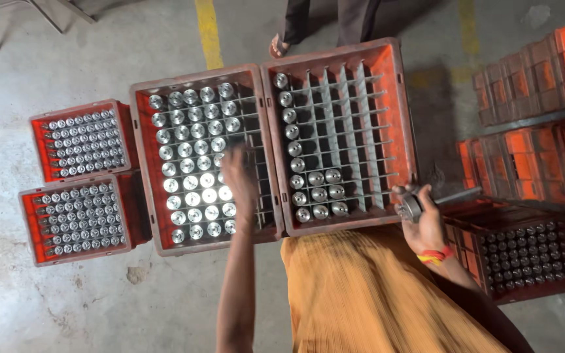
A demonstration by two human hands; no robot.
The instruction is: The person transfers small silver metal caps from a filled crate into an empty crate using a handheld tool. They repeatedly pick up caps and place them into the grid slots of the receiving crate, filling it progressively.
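Note:
My left hand (238, 176) reaches down into the left red crate (144, 163), which is nearly full of shiny metal cylinders (194, 196) standing in a grey divider grid. Its fingers are blurred over the cylinders, so whether it grips one is unclear. My right hand (423, 219) is closed on a metal cylindrical part with a rod (416, 204), held just off the right crate's (400, 117) near right corner. That crate has only its left column and a few front cells filled.
Two smaller red crates (80, 140) of small metal pieces sit low at the left. Another crate of dark parts (531, 252) is at the right, with stacked orange crates (544, 72) behind. A person's legs and sandalled foot (279, 46) stand beyond the crates.

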